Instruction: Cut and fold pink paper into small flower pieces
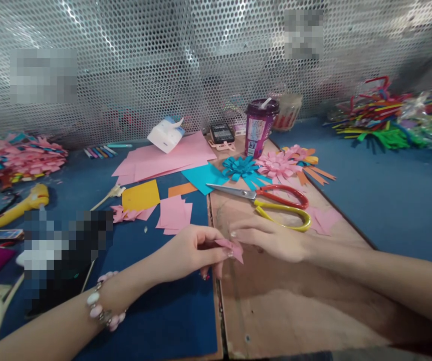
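Observation:
My left hand, with a bead bracelet on its wrist, pinches a small folded pink paper piece at the seam between the blue mat and the wooden board. My right hand lies beside it on the board, fingers curled toward the same pink piece and touching it. Red and yellow handled scissors lie just beyond my right hand. A stack of small pink paper squares rests on the blue mat ahead of my left hand.
Paper flowers in teal and pink, a purple drink cup, a phone, large pink sheets, a yellow sheet, a yellow glue gun and pink scrap heaps surround me. A perforated metal wall stands behind.

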The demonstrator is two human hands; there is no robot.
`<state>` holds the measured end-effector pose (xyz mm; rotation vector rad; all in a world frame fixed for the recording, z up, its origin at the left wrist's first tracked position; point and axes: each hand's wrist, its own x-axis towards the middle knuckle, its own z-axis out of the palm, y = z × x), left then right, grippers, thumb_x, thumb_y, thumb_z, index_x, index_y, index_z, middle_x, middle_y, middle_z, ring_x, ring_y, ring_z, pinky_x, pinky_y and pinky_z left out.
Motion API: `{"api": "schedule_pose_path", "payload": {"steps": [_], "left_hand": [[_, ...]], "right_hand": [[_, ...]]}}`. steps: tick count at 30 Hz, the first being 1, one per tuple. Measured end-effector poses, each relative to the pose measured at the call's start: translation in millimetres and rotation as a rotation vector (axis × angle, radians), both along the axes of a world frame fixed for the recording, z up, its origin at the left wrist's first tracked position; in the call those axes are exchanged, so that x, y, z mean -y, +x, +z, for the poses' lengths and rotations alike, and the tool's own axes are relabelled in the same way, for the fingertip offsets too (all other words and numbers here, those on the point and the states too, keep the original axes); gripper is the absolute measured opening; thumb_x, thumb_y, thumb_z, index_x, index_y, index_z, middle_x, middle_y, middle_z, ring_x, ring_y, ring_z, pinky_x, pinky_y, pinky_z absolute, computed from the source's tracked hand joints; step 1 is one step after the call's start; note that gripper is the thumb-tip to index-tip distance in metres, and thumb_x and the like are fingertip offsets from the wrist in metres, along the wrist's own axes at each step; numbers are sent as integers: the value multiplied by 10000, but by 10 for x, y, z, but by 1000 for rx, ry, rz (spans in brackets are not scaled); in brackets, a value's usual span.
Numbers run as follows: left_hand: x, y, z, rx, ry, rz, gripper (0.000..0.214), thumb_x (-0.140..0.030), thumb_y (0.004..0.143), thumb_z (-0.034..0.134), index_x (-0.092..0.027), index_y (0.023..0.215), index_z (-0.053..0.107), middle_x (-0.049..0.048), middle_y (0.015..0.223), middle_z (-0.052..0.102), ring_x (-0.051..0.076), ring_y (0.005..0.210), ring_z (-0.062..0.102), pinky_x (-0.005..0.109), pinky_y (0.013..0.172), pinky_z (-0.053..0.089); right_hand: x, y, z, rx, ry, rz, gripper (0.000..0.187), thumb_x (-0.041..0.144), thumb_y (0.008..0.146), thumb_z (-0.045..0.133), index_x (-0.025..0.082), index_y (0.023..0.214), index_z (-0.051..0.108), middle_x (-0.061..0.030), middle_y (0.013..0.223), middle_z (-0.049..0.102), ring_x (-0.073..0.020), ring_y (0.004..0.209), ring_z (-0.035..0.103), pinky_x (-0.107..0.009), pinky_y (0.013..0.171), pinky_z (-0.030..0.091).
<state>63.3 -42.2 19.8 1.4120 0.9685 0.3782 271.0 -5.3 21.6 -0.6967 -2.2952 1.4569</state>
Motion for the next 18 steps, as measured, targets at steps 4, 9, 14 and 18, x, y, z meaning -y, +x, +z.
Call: {"api": "schedule_pose_path", "payload": {"steps": [4,9,14,18], "left_hand": [[10,13,12,-12,-13,-6,229,-339,846,583,-136,917,659,-7,595,635,79,507,528,189,502,429],[23,18,20,-18,-37,-7,182,-315,835,593,-139,839,638,-19,575,617,78,512,540,185,504,422],[19,-7,28,-8,-12,-40,186,-297,842,585,-137,896,664,-10,607,621,82,555,563,183,530,436],[13,-12,25,-19,-14,-48,201,-309,840,590,-138,912,669,-1,626,635,89,570,573,187,533,442]], "right_hand": [[20,-17,13,-1,43,67,327,319,947,448,152,689,562,12,681,558,-94,640,496,-216,601,395],[49,-33,-12,-26,161,113,350,287,969,401,141,687,547,19,659,511,-73,601,451,-197,561,365],[56,-37,-37,-44,172,107,344,274,966,407,140,682,550,21,651,501,-68,590,442,-193,554,367],[54,-42,-41,-33,144,103,323,266,955,436,139,683,556,26,643,497,-68,582,436,-192,540,360]]}}
